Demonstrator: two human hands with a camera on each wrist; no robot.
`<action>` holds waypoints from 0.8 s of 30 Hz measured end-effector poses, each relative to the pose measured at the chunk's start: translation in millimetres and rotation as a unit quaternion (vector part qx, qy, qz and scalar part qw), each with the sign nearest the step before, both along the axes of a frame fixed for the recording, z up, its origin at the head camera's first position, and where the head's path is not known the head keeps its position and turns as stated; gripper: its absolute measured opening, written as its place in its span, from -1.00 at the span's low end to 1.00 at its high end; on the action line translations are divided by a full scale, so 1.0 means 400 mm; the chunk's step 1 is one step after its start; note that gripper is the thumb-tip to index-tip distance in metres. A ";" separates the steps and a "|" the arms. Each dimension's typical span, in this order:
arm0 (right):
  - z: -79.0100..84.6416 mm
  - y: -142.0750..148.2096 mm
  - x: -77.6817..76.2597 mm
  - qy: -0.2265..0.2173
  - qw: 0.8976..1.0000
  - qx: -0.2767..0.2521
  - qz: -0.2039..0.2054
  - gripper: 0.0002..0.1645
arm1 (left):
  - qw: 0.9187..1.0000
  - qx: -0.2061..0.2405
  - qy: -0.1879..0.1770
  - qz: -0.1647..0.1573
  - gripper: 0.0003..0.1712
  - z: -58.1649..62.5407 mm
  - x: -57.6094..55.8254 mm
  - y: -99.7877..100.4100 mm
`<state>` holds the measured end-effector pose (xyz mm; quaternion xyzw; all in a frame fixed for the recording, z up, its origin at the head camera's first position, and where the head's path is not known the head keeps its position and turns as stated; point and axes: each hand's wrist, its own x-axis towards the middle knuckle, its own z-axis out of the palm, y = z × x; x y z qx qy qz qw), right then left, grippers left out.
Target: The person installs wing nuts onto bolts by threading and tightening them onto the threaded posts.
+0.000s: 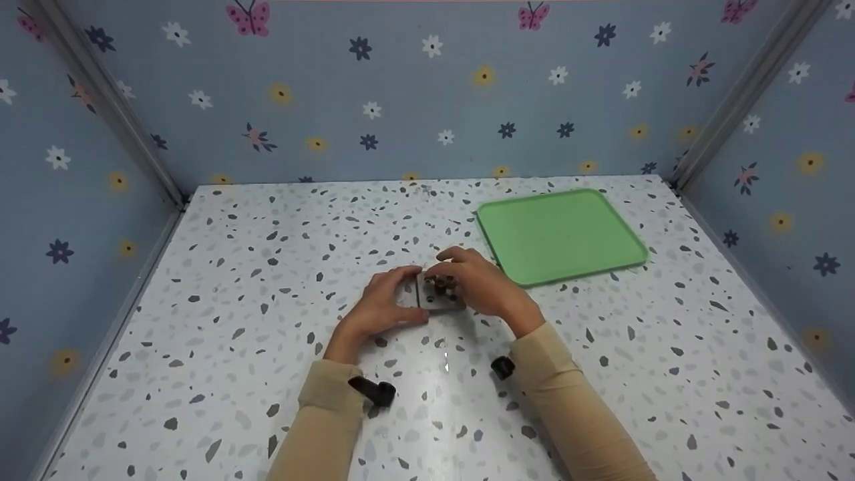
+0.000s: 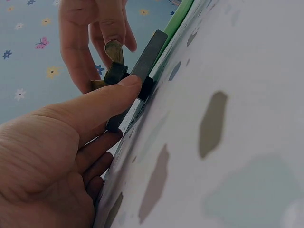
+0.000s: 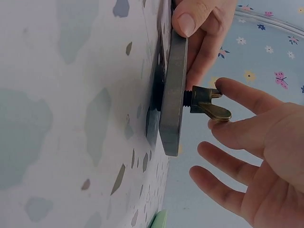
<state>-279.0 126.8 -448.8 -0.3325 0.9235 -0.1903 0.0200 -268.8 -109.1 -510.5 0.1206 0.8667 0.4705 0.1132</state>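
A flat grey metal plate (image 3: pixel 174 95) has a threaded bolt standing through it, with a brass-coloured wing nut (image 3: pixel 205 103) on the thread. My left hand (image 1: pixel 379 306) grips the plate by its left side, thumb on the near edge and fingers on the far one. From the right, my right hand (image 1: pixel 489 286) pinches the wings between thumb and index finger; its other fingers stay off the metal. In the right wrist view a dark bolt head shows under the plate, close over the table. Part of the plate's top is hidden by my right hand in the head view.
A light green tray (image 1: pixel 561 234) lies to the right, just beyond my right hand. The speckled white table (image 1: pixel 220 334) is bounded by flower-patterned panels (image 1: pixel 401 87) at the back and both sides.
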 end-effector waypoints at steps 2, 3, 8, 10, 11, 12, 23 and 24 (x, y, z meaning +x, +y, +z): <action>0.000 0.000 -0.002 0.000 1.000 -0.001 0.002 -0.31 | 1.000 0.000 0.002 -0.002 0.08 0.000 0.000 0.000; 0.000 0.000 -0.003 0.000 1.000 0.001 0.001 -0.33 | 1.000 0.000 0.003 -0.004 0.08 0.001 0.001 0.000; -0.001 0.002 -0.004 0.007 1.000 0.005 0.003 -0.40 | 1.000 -0.001 0.003 -0.005 0.07 0.000 0.000 0.001; -0.001 0.003 -0.003 0.012 1.000 0.003 0.004 -0.43 | 1.000 -0.001 0.002 -0.004 0.07 0.000 0.000 0.001; -0.001 0.004 -0.003 0.015 1.000 0.002 0.005 -0.44 | 1.000 -0.001 0.000 -0.003 0.07 0.000 0.000 0.001; -0.001 0.004 -0.003 0.015 1.000 0.003 0.004 -0.45 | 1.000 0.000 -0.001 -0.002 0.07 0.000 0.001 0.001; 0.004 0.002 0.002 0.010 1.000 0.016 -0.023 -0.52 | 1.000 -0.002 0.004 -0.006 0.06 0.002 0.000 0.003; 0.004 0.003 0.002 0.011 1.000 0.013 -0.023 -0.53 | 1.000 0.000 0.002 -0.005 0.06 0.002 0.001 0.003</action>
